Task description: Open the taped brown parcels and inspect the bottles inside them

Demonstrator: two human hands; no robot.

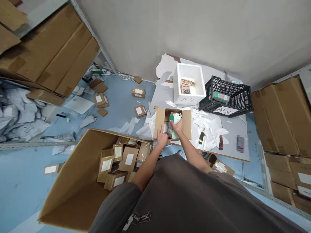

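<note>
A small open cardboard box [159, 121] stands at the table's near edge with its side flaps folded out. My right hand [178, 127] grips a green and white carton [171, 127] with a pink patch, at the mouth of the box. A white round-topped item [176, 114] shows behind the carton; its kind is unclear. My left hand [162, 137] holds the near left wall of the cardboard box, its fingers partly over the edge. The lower part of the carton is hidden by the box and my hands.
A white foam box [178, 97] and a black crate [243, 108] stand behind. Torn paper [209, 124], a yellow-black tool [201, 137] and a red-black tool [221, 142] lie to the right. A large carton [73, 181] of small parcels stands left. More parcels litter the floor.
</note>
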